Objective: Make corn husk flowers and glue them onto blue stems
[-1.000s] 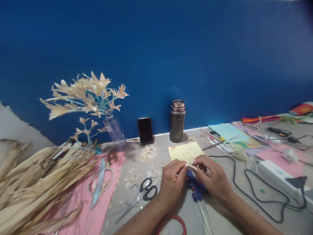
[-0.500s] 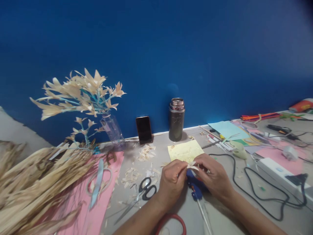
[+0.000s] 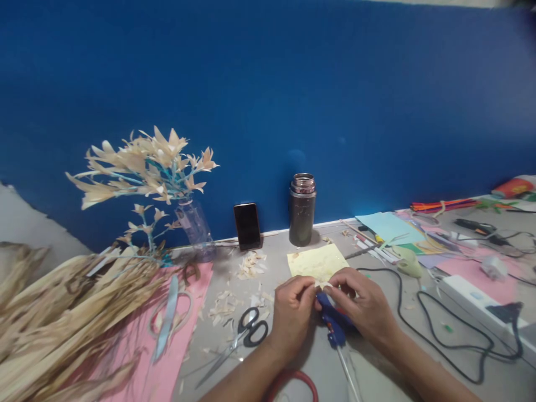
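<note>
My left hand (image 3: pixel 294 309) and my right hand (image 3: pixel 363 298) meet at the middle of the table, both closed in a pinch. Between their fingertips is a small pale corn-husk flower (image 3: pixel 322 285), partly covered by the fingers. A blue glue gun (image 3: pixel 333 326) lies right below, partly under my right hand, with a whitish glue stick (image 3: pixel 347 368) coming out of its back end. Just beyond the fingers is a yellow paper (image 3: pixel 316 260). Black-handled scissors (image 3: pixel 247 333) lie left of my left hand, and a red handle (image 3: pixel 295 377) shows near my left forearm.
Husk flowers (image 3: pixel 154 162) stand in a clear bottle (image 3: pixel 195 229) at the left, behind dried husks (image 3: pixel 75 312) on pink paper (image 3: pixel 180 329). A phone (image 3: pixel 247 226) and a flask (image 3: pixel 302 212) stand along the wall. Black cable (image 3: pixel 439 335) and a power strip (image 3: pixel 473 301) lie right.
Both hands have shifted slightly, and the flower between them has turned and sits a little further left. The view has tilted up a bit.
</note>
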`<action>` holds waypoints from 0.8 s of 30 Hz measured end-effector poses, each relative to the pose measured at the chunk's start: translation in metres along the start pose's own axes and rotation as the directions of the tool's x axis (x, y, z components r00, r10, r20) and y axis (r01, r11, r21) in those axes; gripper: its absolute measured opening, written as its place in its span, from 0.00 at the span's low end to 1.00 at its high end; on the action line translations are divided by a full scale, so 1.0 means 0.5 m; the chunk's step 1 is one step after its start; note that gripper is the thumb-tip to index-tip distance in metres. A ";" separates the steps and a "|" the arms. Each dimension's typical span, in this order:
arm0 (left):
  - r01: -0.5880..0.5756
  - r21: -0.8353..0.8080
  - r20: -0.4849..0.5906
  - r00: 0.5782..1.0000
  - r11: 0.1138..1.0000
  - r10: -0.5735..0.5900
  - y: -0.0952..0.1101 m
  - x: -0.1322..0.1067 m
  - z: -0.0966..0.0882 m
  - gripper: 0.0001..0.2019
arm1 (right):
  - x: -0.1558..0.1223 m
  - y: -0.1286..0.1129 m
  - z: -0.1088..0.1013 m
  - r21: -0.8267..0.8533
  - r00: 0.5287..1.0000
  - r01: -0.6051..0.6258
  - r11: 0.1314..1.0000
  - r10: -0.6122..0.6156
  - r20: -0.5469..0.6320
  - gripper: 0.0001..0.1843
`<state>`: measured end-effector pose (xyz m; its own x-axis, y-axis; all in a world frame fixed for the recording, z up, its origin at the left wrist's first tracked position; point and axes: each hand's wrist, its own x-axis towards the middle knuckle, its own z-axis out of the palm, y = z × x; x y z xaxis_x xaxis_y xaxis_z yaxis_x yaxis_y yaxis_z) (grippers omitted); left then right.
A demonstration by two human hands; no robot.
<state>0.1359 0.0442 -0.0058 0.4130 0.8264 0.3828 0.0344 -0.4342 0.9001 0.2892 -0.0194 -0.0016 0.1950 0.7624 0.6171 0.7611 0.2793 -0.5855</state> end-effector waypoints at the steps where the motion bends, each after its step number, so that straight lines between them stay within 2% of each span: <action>1: 0.034 -0.031 -0.007 0.999 0.999 -0.035 0.000 0.000 0.001 0.09 | 0.000 0.000 0.001 0.006 1.000 -0.008 1.000 0.008 0.002 0.10; 9: 0.144 -0.196 -0.005 0.989 0.970 -0.148 0.005 -0.001 0.006 0.06 | 0.005 -0.011 0.003 0.095 1.000 -0.029 0.995 0.027 0.014 0.09; 14: 0.087 -0.135 -0.070 0.993 0.987 -0.097 0.002 0.000 0.008 0.06 | 0.005 -0.019 0.005 0.086 0.999 -0.035 0.996 0.034 0.006 0.07; 19: 0.025 -0.063 -0.078 0.996 0.998 -0.030 0.002 -0.002 0.007 0.06 | 0.001 -0.019 0.013 0.104 0.999 -0.037 0.994 0.039 -0.013 0.07; 24: 0.076 -0.078 -0.083 0.993 0.994 -0.083 0.000 -0.004 0.009 0.06 | -0.002 -0.016 0.013 0.099 0.999 -0.030 0.995 0.031 -0.010 0.07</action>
<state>0.1393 0.0407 -0.0074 0.3319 0.8863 0.3231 -0.0053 -0.3407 0.9402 0.2787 -0.0189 -0.0009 0.2246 0.7649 0.6038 0.6899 0.3128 -0.6529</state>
